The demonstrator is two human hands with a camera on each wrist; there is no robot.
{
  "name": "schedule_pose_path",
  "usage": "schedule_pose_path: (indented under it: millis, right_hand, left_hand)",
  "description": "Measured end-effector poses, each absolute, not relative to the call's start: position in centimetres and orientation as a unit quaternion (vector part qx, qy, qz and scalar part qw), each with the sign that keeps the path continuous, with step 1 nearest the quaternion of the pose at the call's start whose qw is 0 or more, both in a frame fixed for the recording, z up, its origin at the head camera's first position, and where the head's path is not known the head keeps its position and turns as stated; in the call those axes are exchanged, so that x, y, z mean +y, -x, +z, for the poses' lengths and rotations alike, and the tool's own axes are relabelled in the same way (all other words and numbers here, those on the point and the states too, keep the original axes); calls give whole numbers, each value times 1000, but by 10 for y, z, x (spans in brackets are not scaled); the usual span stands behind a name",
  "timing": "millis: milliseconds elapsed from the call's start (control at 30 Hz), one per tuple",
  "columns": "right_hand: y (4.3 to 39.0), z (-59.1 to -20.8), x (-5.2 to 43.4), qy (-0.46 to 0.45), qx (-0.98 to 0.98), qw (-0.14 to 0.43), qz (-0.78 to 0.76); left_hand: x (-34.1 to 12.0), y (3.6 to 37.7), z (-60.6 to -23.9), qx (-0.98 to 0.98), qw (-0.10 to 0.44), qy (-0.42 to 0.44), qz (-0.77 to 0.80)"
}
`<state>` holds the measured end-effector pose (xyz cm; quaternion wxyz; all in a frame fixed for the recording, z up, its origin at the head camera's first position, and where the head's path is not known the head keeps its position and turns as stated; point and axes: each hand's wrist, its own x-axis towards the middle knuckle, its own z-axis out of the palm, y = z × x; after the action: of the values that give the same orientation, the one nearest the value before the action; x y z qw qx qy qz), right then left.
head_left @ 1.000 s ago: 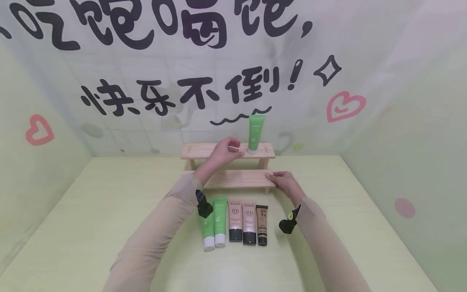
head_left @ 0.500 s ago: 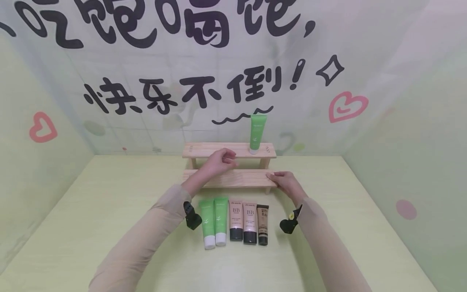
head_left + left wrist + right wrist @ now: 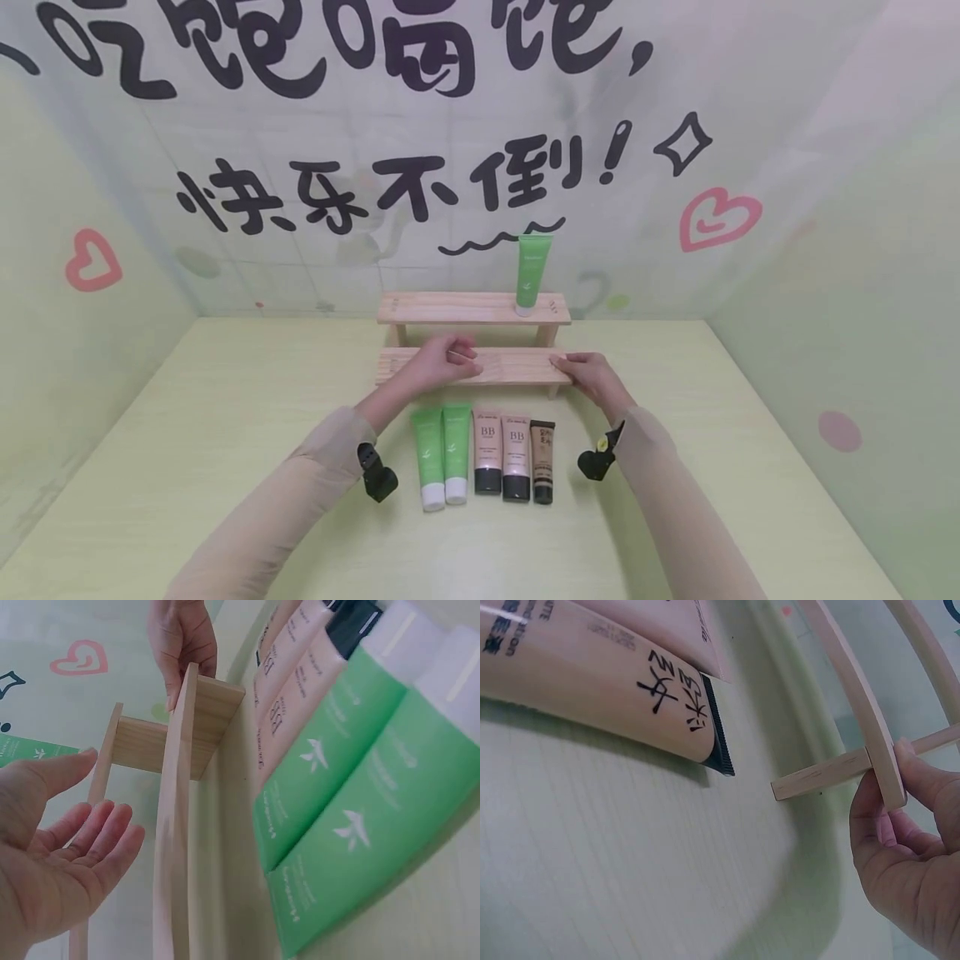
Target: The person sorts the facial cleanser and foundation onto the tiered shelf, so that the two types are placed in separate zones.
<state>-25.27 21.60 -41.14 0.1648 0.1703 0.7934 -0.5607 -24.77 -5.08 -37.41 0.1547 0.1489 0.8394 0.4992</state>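
Note:
A two-tier wooden display stand (image 3: 517, 365) stands at the back of the table. My right hand (image 3: 596, 382) pinches the right end of its lower shelf, thumb on top and fingers beneath, as the right wrist view shows. Over that same shelf is my left hand (image 3: 442, 364), fingers relaxed and holding nothing; the left wrist view shows its bare palm (image 3: 67, 885). One green tube (image 3: 532, 275) stands upright on its white cap on the upper shelf, toward the right. In front of the stand lie two green tubes (image 3: 455, 450), two pink BB cream tubes (image 3: 516, 454) and a smaller tan tube (image 3: 542, 458).
The lying tubes form a row on the pale table (image 3: 480, 558), caps toward me. A printed wall (image 3: 420, 267) with large black lettering rises right behind the stand. Side walls (image 3: 847, 333) close in the table at left and right.
My left hand has moved away from the standing green tube, down and left, from the upper shelf to over the lower one. The right hand keeps its hold on the stand.

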Motion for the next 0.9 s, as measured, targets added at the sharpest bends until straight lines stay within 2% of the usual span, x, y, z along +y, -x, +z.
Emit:
schedule_pose_path:
  millis: [600,900]
  right_hand:
    - [253,-415,217,-167,779,167,-581]
    - [257,-417,220,-176,785,166,-571]
  left_hand:
    - [-86,225,-394,864,173,-153,447]
    - [-103,208,-404,880,196,-98,421]
